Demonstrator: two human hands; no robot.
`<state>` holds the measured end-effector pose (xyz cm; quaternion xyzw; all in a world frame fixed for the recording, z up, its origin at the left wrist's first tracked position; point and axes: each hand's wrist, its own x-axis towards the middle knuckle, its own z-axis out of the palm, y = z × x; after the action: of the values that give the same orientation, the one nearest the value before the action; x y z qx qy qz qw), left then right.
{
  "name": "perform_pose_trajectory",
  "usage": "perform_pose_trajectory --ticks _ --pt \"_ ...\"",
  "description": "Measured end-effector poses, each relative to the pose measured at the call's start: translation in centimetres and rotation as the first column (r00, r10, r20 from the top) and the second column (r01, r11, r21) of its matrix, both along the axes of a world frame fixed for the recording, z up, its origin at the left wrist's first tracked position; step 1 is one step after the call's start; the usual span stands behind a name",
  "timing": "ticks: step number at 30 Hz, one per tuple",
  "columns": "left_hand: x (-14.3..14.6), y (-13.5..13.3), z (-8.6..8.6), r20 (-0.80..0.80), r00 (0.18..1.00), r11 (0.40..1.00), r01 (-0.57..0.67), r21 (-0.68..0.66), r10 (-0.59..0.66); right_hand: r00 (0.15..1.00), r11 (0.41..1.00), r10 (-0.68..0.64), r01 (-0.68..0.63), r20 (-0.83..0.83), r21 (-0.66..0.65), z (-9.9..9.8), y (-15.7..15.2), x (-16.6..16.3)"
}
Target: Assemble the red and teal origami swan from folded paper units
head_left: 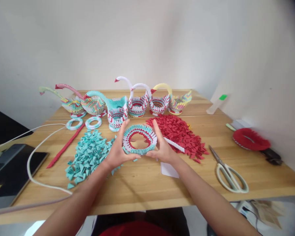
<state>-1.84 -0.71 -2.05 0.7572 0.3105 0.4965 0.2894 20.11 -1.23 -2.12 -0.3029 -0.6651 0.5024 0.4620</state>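
I have both hands closed around a paper ring (140, 151), one at each side: the left hand (119, 149) cups its left wall, the right hand (163, 147) cups its right wall. Each hand is curved to the width of the part, fingers raised along the outer wall and thumb brought in toward the near lower edge. The ring sits between the palms, at the middle of my view, over the near half of the table (137, 196); from this angle I cannot tell whether its underside touches the wood. Handling: I rate the part as very light, springy rather than rigid, and dry enough not to slip. It appears to be built of many small folded pieces, so I would expect a hard squeeze to oval the wall or pop pieces loose. Recommended hold: the outer wall, low down, at two opposite points, with even, light pressure; keep fingertips off the upper tips. Appearance: round, open in the center, with turquoise points around the rim, a white band inside these and red toward the opening, through which wood shows. Surroundings: loose turquoise pieces (88, 157) lie beside the left hand, loose red pieces (184, 134) beyond the right. A white strip (174, 144) lies against the red heap. Behind the ring stands a row of paper swans (117, 116); scissors (227, 168) lie well to the right.
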Motion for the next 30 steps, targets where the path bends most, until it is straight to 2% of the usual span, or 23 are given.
perform_pose_trajectory --ticks 5,9,16,30 --pt "0.0 0.3 -0.8 -0.057 0.997 0.996 0.042 -0.083 -0.046 0.999 0.999 0.015 -0.013 0.045 -0.046 0.0 0.1 0.2" --pt "0.2 0.2 -1.0 -0.084 0.996 0.997 0.036 -0.076 -0.042 0.998 0.998 0.036 -0.034 0.049 -0.048 0.1 0.1 -0.2" --pt "0.5 0.3 -1.2 -0.049 0.999 0.997 0.009 -0.074 -0.012 0.997 0.998 -0.033 0.036 0.069 -0.05 0.0 0.2 -0.7" --pt "0.7 0.5 -1.4 -0.04 0.999 0.998 -0.025 -0.062 0.022 0.997 0.995 -0.08 0.081 0.017 -0.056 0.1 0.1 -1.1"
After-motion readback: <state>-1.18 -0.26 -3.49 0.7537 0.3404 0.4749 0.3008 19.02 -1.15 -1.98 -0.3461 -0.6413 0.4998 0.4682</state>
